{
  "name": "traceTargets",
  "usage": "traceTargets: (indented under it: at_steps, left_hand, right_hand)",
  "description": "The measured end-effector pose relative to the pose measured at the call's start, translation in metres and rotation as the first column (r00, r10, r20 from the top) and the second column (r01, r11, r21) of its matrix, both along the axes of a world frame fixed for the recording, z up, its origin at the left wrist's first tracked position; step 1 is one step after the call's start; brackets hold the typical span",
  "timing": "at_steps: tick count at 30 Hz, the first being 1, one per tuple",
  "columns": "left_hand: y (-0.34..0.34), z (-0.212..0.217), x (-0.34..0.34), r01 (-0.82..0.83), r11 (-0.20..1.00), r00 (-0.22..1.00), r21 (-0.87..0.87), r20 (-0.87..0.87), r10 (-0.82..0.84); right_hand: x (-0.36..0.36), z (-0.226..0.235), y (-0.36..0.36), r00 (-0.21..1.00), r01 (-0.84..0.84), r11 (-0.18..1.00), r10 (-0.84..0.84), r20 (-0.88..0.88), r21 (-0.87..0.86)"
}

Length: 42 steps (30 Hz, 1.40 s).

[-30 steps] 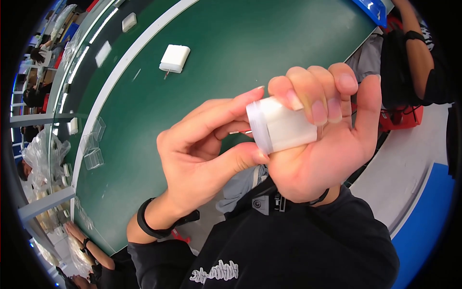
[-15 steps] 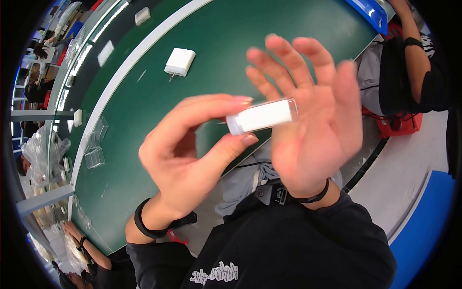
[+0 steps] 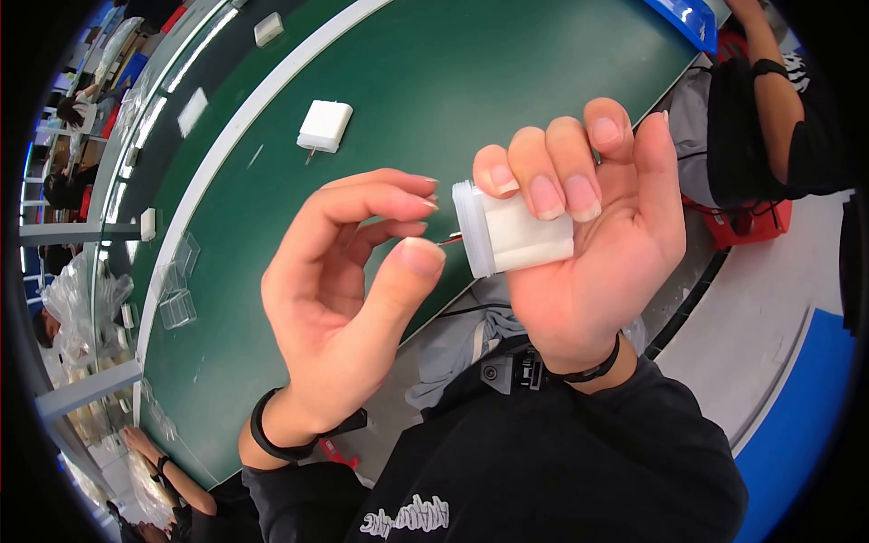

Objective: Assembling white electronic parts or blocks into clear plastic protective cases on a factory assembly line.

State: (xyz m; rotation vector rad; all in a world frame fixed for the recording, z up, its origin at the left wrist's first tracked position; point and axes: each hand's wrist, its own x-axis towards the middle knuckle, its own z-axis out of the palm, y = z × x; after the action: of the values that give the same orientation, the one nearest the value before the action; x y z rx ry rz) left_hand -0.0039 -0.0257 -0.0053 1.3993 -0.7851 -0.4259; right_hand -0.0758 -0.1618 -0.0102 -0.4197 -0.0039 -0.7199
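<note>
The right hand (image 3: 588,262) gripped a small white plastic box (image 3: 511,235) in its fingers; the left hand (image 3: 348,290) hovered open beside it above the green counter (image 3: 407,81).

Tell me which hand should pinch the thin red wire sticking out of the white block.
Left. The right hand is wrapped around the white block, so it is occupied. The left hand is free, its fingertips beside the red wire.
</note>
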Motion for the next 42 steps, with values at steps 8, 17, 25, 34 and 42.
traceTargets:
  at_steps: [8,17,25,34,42]
  left_hand:
    - [0.003,-0.003,0.007,0.053,0.998,0.998,0.015,-0.046,-0.053]
    - [0.004,0.006,-0.001,0.085,0.996,0.984,0.027,-0.157,-0.080]
    - [0.006,0.003,0.000,0.111,0.991,0.979,-0.081,-0.165,-0.123]
    - [0.006,0.005,0.006,-0.021,0.985,0.791,-0.172,0.599,0.122]
    - [0.016,0.000,0.011,0.052,0.985,0.963,-0.162,0.270,-0.006]
  right_hand:
    - [0.002,-0.011,0.010,0.999,-0.008,0.983,0.015,0.037,-0.182]
    - [0.007,-0.010,0.007,0.996,-0.051,0.979,0.065,0.068,-0.197]
    - [0.007,-0.012,0.005,0.996,0.044,0.882,-0.004,0.086,-0.469]
    - [0.014,-0.023,-0.005,0.985,0.097,0.701,-0.168,-0.031,-0.706]
    - [0.025,-0.030,0.002,0.889,0.447,0.519,-0.344,0.300,-0.728]
